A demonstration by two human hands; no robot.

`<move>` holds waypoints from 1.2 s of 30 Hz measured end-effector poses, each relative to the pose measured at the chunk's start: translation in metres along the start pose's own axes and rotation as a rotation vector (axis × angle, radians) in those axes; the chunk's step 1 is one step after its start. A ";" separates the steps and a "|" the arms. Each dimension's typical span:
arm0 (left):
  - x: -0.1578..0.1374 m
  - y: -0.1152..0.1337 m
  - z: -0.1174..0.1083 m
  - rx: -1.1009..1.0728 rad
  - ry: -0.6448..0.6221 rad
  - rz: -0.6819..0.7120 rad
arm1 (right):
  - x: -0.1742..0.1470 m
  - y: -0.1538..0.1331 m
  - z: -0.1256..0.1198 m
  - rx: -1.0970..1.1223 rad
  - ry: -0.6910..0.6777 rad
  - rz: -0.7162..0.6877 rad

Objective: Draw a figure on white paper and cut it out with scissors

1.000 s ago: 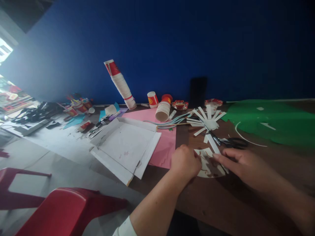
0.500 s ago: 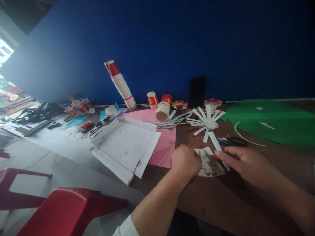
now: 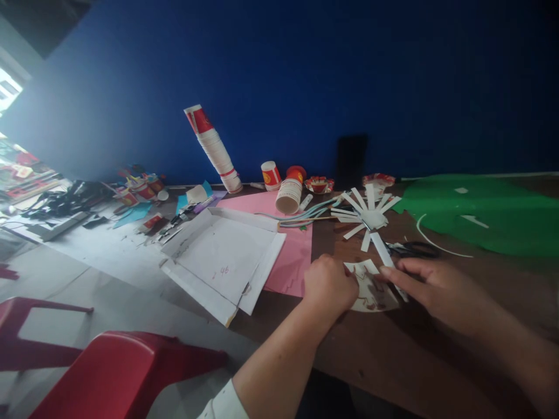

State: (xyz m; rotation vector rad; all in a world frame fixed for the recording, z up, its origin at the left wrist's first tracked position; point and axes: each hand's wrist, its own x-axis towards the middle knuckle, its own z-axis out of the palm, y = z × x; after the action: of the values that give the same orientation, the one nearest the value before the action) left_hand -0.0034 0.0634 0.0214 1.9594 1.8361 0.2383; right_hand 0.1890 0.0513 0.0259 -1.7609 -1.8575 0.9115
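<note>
My left hand [image 3: 329, 283] is closed on the left edge of a curved, pale piece of paper [image 3: 371, 299] with brown markings, low over the table. My right hand [image 3: 430, 291] pinches a narrow white paper strip [image 3: 382, 250] between thumb and fingers, slanting along the curved piece's right side. Just beyond lies a white paper cup cut into fanned-out strips [image 3: 374, 219]. Scissors with black handles [image 3: 414, 250] rest behind my right hand, their blades toward the fanned cup. Whether the held strip joins that cup, I cannot tell.
A white box lid [image 3: 218, 262] lies on pink paper [image 3: 290, 262] to the left. Behind stand a leaning stack of paper cups [image 3: 216, 154] and another stack on its side [image 3: 289, 196]. Green sheet [image 3: 480, 215] covers the right; red stools [image 3: 100, 372] stand lower left.
Almost nothing differs. Both hands keep their hold on the paper pieces, and the view has shifted very slightly.
</note>
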 end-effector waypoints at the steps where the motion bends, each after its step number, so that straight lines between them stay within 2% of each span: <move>1: 0.000 0.000 0.000 -0.002 0.001 0.001 | 0.000 0.000 0.000 0.005 -0.004 0.005; 10: 0.001 0.000 -0.003 0.001 -0.018 -0.001 | 0.001 0.003 0.003 0.012 0.039 -0.083; 19: 0.000 0.000 -0.002 0.012 -0.005 0.006 | 0.002 0.000 0.012 -0.013 -0.004 -0.191; 30: 0.005 -0.007 -0.017 -0.107 -0.120 0.045 | 0.003 0.004 0.013 -0.054 -0.040 -0.171; 36: 0.007 -0.011 -0.018 -0.174 -0.083 0.020 | 0.002 0.002 0.014 -0.068 -0.032 -0.171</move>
State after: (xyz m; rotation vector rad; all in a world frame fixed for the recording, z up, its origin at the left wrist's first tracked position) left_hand -0.0203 0.0739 0.0311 1.8412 1.6850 0.3071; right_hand 0.1808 0.0513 0.0144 -1.6043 -2.0458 0.8247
